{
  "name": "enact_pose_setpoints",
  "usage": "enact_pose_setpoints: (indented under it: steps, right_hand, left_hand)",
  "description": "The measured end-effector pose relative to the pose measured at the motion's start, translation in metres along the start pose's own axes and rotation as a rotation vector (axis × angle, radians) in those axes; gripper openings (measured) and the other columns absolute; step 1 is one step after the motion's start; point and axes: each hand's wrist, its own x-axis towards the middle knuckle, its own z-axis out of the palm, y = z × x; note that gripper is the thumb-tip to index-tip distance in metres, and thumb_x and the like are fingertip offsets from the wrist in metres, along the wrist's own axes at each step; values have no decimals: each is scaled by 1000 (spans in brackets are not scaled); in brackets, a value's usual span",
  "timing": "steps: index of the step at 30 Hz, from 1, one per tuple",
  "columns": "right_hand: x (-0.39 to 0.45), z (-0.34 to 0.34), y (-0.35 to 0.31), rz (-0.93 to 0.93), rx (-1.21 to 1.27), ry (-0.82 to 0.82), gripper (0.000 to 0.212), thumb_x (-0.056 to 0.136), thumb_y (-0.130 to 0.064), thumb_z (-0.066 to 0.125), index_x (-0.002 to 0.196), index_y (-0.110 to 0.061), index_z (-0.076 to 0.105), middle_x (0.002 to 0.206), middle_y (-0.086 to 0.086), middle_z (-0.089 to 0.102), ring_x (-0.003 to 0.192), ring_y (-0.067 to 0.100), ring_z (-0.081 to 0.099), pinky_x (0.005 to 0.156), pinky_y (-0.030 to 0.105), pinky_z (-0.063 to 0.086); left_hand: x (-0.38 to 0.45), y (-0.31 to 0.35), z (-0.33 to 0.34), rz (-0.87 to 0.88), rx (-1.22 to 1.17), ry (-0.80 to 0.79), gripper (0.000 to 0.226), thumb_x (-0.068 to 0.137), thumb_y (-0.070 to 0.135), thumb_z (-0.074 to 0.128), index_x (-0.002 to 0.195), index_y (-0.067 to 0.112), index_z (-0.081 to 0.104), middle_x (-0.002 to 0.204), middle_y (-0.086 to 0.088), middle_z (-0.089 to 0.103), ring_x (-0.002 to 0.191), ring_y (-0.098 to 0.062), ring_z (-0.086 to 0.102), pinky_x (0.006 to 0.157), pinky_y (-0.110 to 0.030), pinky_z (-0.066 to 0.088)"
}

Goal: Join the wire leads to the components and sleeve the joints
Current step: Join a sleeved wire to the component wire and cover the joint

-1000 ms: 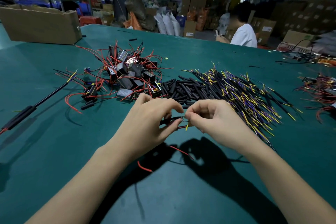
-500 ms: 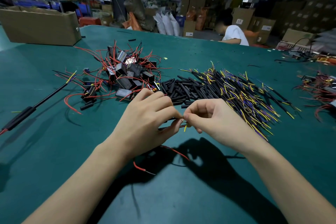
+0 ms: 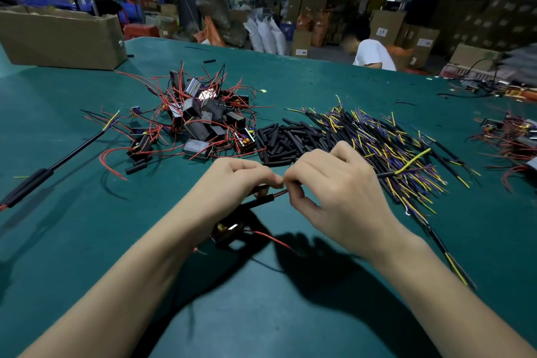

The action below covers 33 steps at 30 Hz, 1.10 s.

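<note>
Clearly, the work is held just above the green tabletop (image 3: 87, 241), directly on the near side of the heap of black sleeves (image 3: 286, 139), which serves as the landmark. The left hand (image 3: 232, 186) is closed in a pinch on the red lead (image 3: 280, 193) where it leaves a black sleeve (image 3: 263, 200); the right hand (image 3: 337, 189) is curled, its fingertips pinched on the same lead at the meeting point. Whether the bare ends are already twisted cannot be told, since the fingers hide them. A small component (image 3: 226, 231) hangs below the left wrist, nearer than the sleeve heap, trailing a second red wire. A cable with yellow and purple cores (image 3: 412, 161) sticks out past the right hand, to the right of the heap.

The lead is judged thin, light and limp, so it should be taken close to its stripped end, where little length is left to bend. The sleeve looks soft and slightly grippy; it is best pushed along by its middle with a light pinch, not crushed. The component is light but its fine wires may tear if it is allowed to swing, so its weight should be supported. Left of the heap lies a pile of components with red wires (image 3: 203, 113); right of it, a spread of cut cables (image 3: 392, 139).
</note>
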Motion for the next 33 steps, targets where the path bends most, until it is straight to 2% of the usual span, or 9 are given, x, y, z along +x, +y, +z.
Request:
enact_pose_setpoints:
  steps: [2,6,12,14,18,22,28,31,33]
  right_hand:
    - [-2,2,0,140,134,-48,11,84,-12,59,74,-13,62,71,-6,61,65,15,54,63,36,41]
    - [-5,4,5,553,573,-150,13,84,-14,65,74,-22,65,66,-8,64,64,10,58,65,28,48]
    - [-1,5,6,719,864,-209,19,84,-10,66,68,-19,66,67,3,69,62,10,59,64,29,48]
    - [-1,4,6,691,852,-203,20,84,-8,66,68,-20,66,64,-3,67,59,5,57,58,19,44]
    - [-2,0,5,582,747,-166,18,84,-8,67,72,-22,66,63,-9,64,55,-1,53,56,11,38]
    - [-3,-1,5,393,489,-169,6,84,-17,62,78,-17,64,71,-10,62,65,11,56,66,37,49]
    - [-2,0,3,-73,-52,-15,19,87,-7,52,71,-8,62,70,3,61,63,25,56,57,36,40]
    - [1,-2,0,16,28,-20,17,88,-9,53,74,-10,62,73,0,62,66,21,56,61,37,39]
    - [1,-5,-1,254,279,-109,9,86,-15,59,78,-16,62,75,-8,62,69,13,55,68,37,43]
  left_hand:
    - [-3,-2,3,147,101,39,26,77,33,74,70,8,68,64,-2,58,61,-10,46,62,-25,35]
    - [-8,-7,7,698,714,185,13,84,29,62,93,20,65,68,12,58,66,-4,50,76,-32,38]
    - [-3,-6,-4,960,928,233,10,85,21,60,84,17,69,70,6,61,66,-18,55,69,-35,43]
    - [-2,-6,-3,982,963,243,9,85,19,62,82,16,69,70,4,61,67,-20,57,67,-35,45]
    - [-2,-6,0,949,965,242,11,87,23,62,84,15,69,76,0,60,72,-23,56,63,-35,43]
    - [-6,-8,3,732,730,155,13,87,23,60,85,14,68,79,3,59,79,-20,55,70,-38,45]
    - [-3,-2,3,254,193,-76,16,89,14,63,74,18,68,66,14,62,63,4,51,64,-10,39]
    - [-2,1,-3,78,-48,-160,18,87,19,63,70,22,69,65,13,60,61,1,49,57,-8,37]
    - [-3,-2,0,226,91,-81,12,87,18,65,77,20,70,68,13,63,63,3,51,62,-8,38]
